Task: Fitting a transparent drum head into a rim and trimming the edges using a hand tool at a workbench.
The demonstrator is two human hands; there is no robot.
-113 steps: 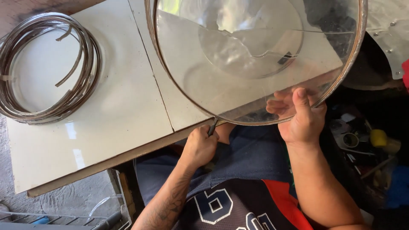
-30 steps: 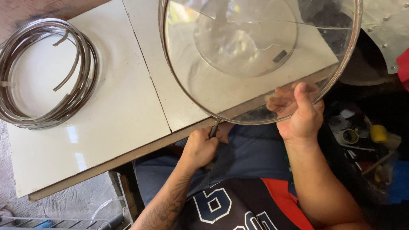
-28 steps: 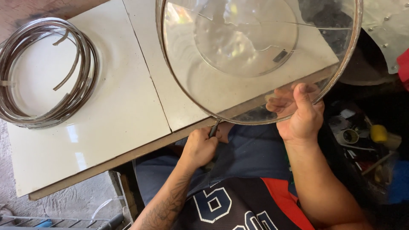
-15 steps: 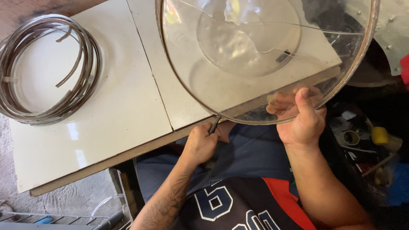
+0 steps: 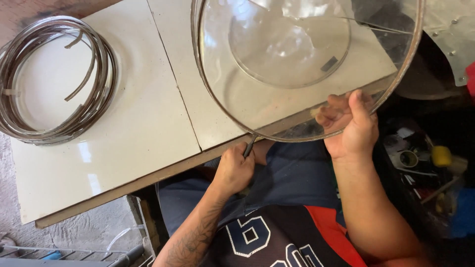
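A workshop: coiled metal strip [image 5: 54, 81] on a worn workbench [image 5: 148, 123].

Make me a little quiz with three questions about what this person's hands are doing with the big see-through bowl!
1. True or false: the right hand grips the rim of the clear dome.
2. What does the left hand hold? A) a thin dark tool B) a yellow cup C) a hammer
3. What lies at the far left of the white table?

Key:
1. True; the thumb lies over the metal-edged rim.
2. A; the thin dark tool has its tip at the dome's rim.
3. A coil of metal strip.
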